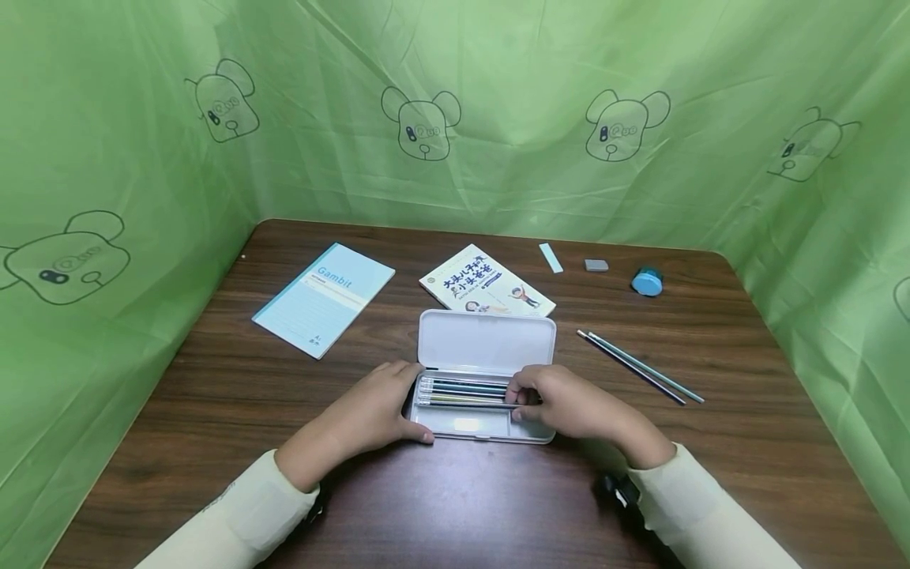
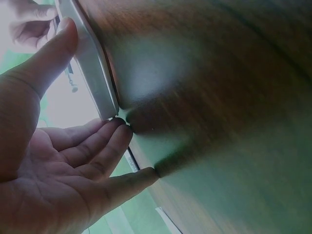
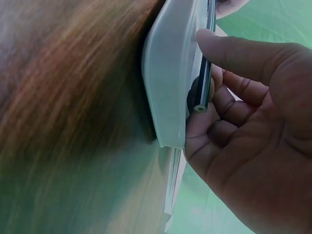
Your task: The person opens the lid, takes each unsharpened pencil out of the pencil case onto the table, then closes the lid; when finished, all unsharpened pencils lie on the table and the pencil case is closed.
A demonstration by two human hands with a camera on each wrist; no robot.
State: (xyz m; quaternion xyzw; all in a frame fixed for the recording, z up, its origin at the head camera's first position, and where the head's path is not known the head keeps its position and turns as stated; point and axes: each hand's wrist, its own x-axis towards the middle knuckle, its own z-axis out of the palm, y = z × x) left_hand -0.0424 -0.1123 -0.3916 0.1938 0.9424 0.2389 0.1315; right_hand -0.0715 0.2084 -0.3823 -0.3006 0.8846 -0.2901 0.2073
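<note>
An open white pencil case [image 1: 469, 425] lies in the middle of the brown table [image 1: 213, 411], lid [image 1: 486, 341] flipped back. Several pencils [image 1: 462, 390] lie in its upper compartment. My left hand [image 1: 394, 407] rests against the case's left end, with straight fingers at the corner and the thumb along the front wall; the left wrist view shows the open palm [image 2: 73, 165] and the case edge [image 2: 95, 78]. My right hand [image 1: 529, 399] is at the case's right end and pinches one pencil. In the right wrist view, thumb and fingers [image 3: 229, 53] hold the pencil [image 3: 204, 83] against the case [image 3: 168, 83].
A light blue notebook [image 1: 323, 299] lies at the back left, and a printed booklet [image 1: 486, 284] sits behind the case. Two loose pencils [image 1: 640, 367] lie to the right. A pale strip [image 1: 550, 258], a grey eraser [image 1: 596, 265] and a blue sharpener [image 1: 647, 281] sit far right. Green cloth walls surround the table.
</note>
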